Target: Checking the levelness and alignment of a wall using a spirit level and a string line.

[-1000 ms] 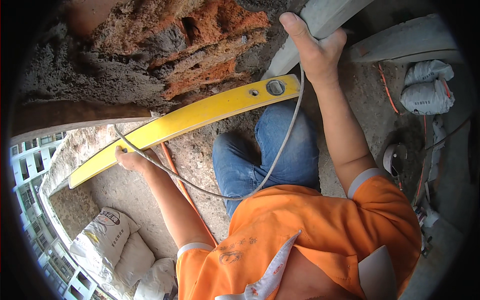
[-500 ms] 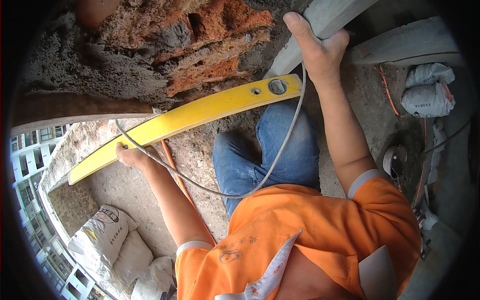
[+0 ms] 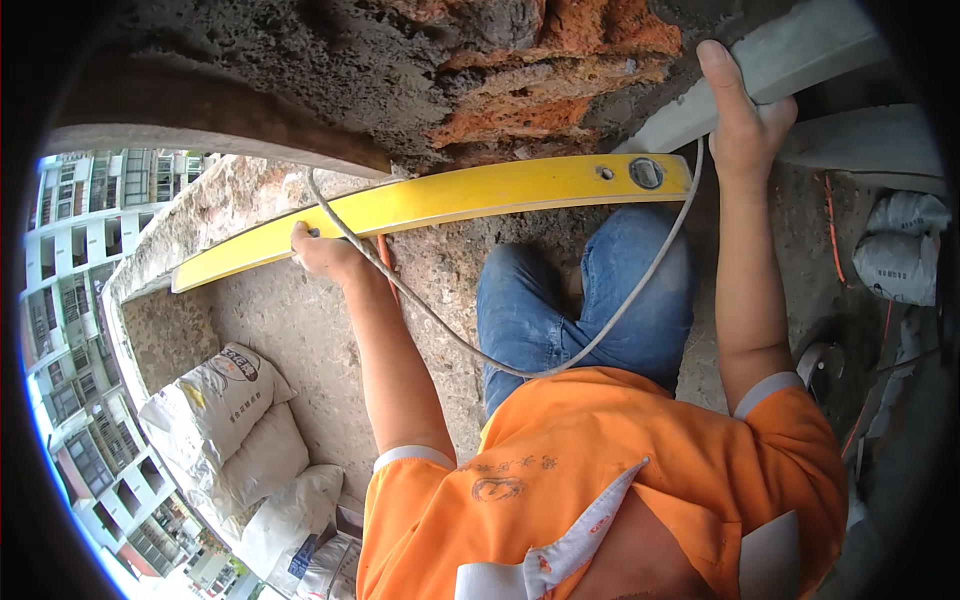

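Observation:
A long yellow spirit level (image 3: 430,205) spans the view below the rough wall, its round vial near the right end. My left hand (image 3: 325,252) grips the level's lower edge toward its left part, fingers closed round it. My right hand (image 3: 748,130) is wrapped on the edge of a grey beam (image 3: 760,75) at upper right, thumb on the near face and the other fingers hidden behind. A thin grey cord (image 3: 455,340) hangs in a loop from beside the right hand, over my lap, and up across the level near my left hand.
Broken orange brick and grey mortar (image 3: 540,90) face me at the top. White sacks (image 3: 235,420) lie at lower left by the low ledge, with buildings (image 3: 90,330) beyond. More sacks (image 3: 900,255) and an orange cord (image 3: 833,230) lie at right on the concrete floor.
The view has swung left, so the level, wall and both hands appear further right. Both hands keep their grips, and the level looks a little flatter in the picture.

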### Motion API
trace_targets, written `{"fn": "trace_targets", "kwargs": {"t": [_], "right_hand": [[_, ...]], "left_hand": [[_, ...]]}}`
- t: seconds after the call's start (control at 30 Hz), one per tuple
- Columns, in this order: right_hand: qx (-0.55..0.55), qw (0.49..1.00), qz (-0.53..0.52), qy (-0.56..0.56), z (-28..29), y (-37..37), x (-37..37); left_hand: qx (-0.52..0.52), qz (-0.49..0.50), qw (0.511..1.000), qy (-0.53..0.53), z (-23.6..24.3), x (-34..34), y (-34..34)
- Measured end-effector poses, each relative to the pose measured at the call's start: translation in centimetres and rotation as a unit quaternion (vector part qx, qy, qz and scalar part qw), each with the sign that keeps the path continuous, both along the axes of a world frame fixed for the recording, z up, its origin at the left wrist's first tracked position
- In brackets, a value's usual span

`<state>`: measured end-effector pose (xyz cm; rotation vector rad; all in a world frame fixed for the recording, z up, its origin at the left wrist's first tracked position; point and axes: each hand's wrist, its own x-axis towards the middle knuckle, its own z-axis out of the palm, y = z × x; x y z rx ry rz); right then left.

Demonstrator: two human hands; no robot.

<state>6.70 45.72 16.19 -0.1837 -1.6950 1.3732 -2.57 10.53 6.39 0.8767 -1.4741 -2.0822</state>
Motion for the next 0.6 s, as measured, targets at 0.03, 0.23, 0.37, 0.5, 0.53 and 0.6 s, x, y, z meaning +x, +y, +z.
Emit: {"fn": "trace_targets", "kwargs": {"t": [0.03,0.23,0.37,0.5,0.53,0.6], "right_hand": [[0.012,0.999,-0.021,-0.021,-0.2,0.4,0.2],[0.084,0.995,-0.032,-0.032,-0.3,0.2,0.0],[-0.003,1.0,-0.018,0.002,-0.4,-0.2,-0.4],[0.01,1.0,-0.025,0.004,-0.1,-0.8,-0.1],[-0.001,1.0,-0.02,0.0,-0.2,-0.8,-0.1],[-0.01,1.0,-0.009,0.003,-0.3,-0.8,-0.4]], "left_hand": [[0.019,-0.004,1.0,0.009,0.4,0.2,0.6],[0.069,-0.002,0.997,0.034,0.5,0.3,-0.2],[0.02,0.02,0.999,0.045,-1.4,-0.5,-0.9],[0.06,0.036,0.997,0.046,-1.9,-0.2,-2.0],[0.048,0.038,0.997,0.055,-1.9,-0.3,-1.7],[0.048,0.061,0.995,0.057,-1.8,-0.5,-1.2]]}}
